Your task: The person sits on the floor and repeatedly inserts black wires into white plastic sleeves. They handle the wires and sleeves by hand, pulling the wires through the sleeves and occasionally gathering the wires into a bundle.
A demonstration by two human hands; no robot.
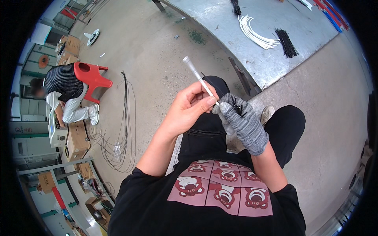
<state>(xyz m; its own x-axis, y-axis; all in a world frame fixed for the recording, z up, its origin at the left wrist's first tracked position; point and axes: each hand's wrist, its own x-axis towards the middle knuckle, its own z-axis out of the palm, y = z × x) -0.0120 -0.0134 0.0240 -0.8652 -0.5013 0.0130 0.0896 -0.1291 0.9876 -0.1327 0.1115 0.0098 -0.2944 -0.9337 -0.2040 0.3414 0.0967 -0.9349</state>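
My left hand (185, 110) is bare and closed, pinching a slim white tube (193, 70) between thumb and fingers. The tube slants up and to the left, wider at its far end. Its lower end meets the fingertips of my right hand (245, 124), which wears a grey knitted glove. That hand is closed too, and thin black cable ends (238, 107) poke out between its fingers. Below the hands, a bundle of black cable (205, 133) lies across my thigh. How the tube and the cables meet is hidden by my fingers.
On the metal table (271, 72) ahead lie curved white tubes (256, 36) and a bundle of black cable ties (286, 43). Long dark cables (125, 118) spread over the floor at left. Beyond them a person bends over boxes beside a red stool (92, 76).
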